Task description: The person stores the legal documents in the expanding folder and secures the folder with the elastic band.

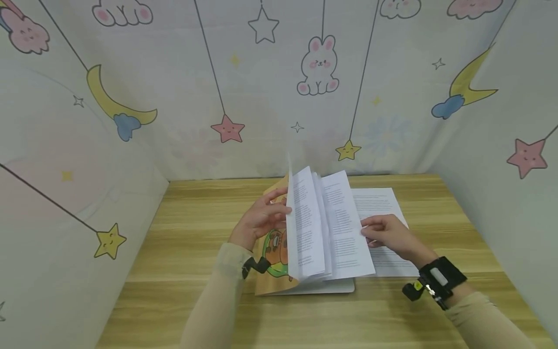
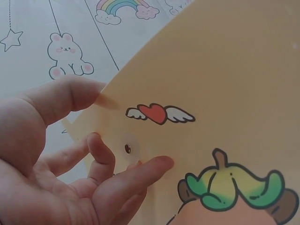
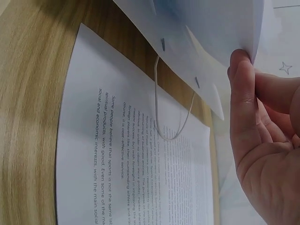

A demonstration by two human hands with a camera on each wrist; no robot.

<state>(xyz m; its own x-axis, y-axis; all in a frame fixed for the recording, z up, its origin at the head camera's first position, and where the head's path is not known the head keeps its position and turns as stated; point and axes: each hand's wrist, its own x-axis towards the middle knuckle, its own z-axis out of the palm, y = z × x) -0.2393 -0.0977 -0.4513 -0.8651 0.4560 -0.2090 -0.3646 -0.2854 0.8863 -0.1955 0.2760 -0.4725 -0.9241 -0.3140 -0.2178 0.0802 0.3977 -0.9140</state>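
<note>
A tan folder point(image 1: 267, 278) with a cartoon animal printed on its cover stands partly open on the wooden table. My left hand point(image 1: 260, 217) holds the cover's edge between thumb and fingers; in the left wrist view that cover point(image 2: 234, 84) shows a winged red heart and a small round hole. Printed sheets point(image 1: 342, 218) fan out at the folder's opening. On their right edge, my right hand point(image 1: 388, 235) pinches the paper between thumb and fingertips. Below it, in the right wrist view, a thin white cord point(image 3: 157, 101) loops down from the folder's side.
A printed page point(image 1: 394, 264) lies flat on the table point(image 1: 187, 252), partly under the raised sheets and to their right. Cloth walls point(image 1: 270, 87) with cartoon stars, moons and a rabbit enclose the table at the back and sides.
</note>
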